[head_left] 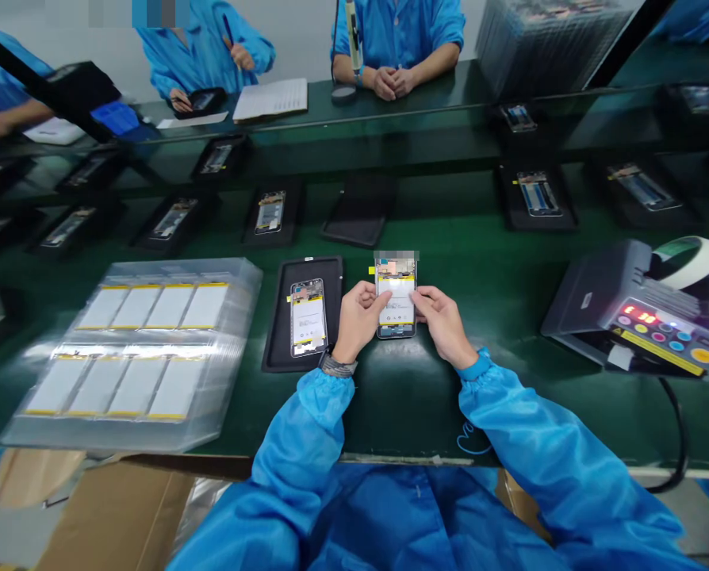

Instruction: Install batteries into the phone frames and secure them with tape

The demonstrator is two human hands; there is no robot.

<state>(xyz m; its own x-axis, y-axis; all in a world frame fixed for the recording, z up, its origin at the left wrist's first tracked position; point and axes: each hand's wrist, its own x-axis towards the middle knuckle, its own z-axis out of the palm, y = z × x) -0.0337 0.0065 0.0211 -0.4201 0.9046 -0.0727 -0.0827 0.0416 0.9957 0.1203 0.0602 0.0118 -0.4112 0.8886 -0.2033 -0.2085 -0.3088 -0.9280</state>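
We wear a shiny bright-blue smock (431,523) with long, loose sleeves that billow along both arms, each gathered into a narrow elastic cuff (475,366). A grey woven wrist strap (338,365) circles our left wrist, and our left hand (358,321) and right hand (443,325) are bare.

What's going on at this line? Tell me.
A person in a blue smock holds an open-backed smartphone by its sides, with their left hand and right hand, above a green conveyor belt. Another phone lies in a black tray beside them, next to stacked phone batteries in clear trays. Across the belt, a co-worker holds a pen.
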